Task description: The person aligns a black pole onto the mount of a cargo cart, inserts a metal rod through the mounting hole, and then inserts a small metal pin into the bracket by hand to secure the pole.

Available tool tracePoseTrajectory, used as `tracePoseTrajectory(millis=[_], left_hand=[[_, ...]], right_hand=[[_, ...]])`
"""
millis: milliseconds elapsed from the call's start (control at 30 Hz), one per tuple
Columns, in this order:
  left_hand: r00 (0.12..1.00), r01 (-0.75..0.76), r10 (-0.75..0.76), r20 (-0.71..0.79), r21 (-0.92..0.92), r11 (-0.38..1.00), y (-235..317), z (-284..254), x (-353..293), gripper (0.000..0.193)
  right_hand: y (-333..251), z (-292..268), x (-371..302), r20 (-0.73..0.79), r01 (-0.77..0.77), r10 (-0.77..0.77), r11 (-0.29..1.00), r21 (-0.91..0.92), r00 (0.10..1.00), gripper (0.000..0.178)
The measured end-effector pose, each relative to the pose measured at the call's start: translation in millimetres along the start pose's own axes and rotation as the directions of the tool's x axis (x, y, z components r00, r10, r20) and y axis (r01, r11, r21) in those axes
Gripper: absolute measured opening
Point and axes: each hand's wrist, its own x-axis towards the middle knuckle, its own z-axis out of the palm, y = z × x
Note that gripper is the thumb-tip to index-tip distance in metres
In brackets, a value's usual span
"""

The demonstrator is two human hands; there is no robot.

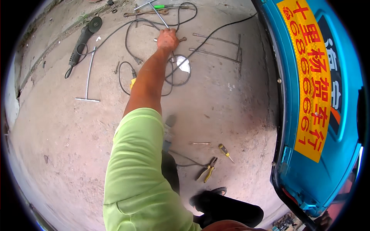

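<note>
My left arm, in a light green sleeve, stretches far forward over the concrete floor. At its end my left hand (168,40) is closed over a wrench (182,39), whose ends stick out on both sides of the fist. A silver T-handle wrench (159,15) lies just ahead, its tip reaching the knuckles. Beyond it are a green-handled tool (158,7) and a larger open-end wrench (163,12). To the right of the hand lie two dark T-handle wrenches (216,39). A black cable (127,38) loops around this spot. My right hand is out of view.
An angle grinder (83,42) and another T-handle wrench (89,73) lie at the left. Pliers (209,169), a screwdriver (225,152) and a small wrench (200,143) are near my feet. A blue vehicle panel (289,115) borders the right side. White paper (183,64) lies among the cables.
</note>
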Motion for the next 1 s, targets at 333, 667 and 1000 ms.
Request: tracePoseTrajectory(millis=[333,667,1000], left_hand=[[0.938,0.189,-0.320,-0.132,-0.578,0.794,-22,-67,-56,0.024],[0.993,0.068,-0.120,0.011,-0.876,0.478,-40,-149,-77,0.026],[0.998,-0.054,-0.015,-0.066,-0.906,0.420,22,-251,-124,0.012]], right_hand=[[2,-59,-2,0.298,-0.111,0.063,0.983,0.145,0.953,0.056],[14,0,-1,-0.008,0.008,-0.007,0.994,0.110,1.000,0.051],[-3,0,-11,-0.095,-0.040,0.051,0.993,0.113,0.994,0.045]])
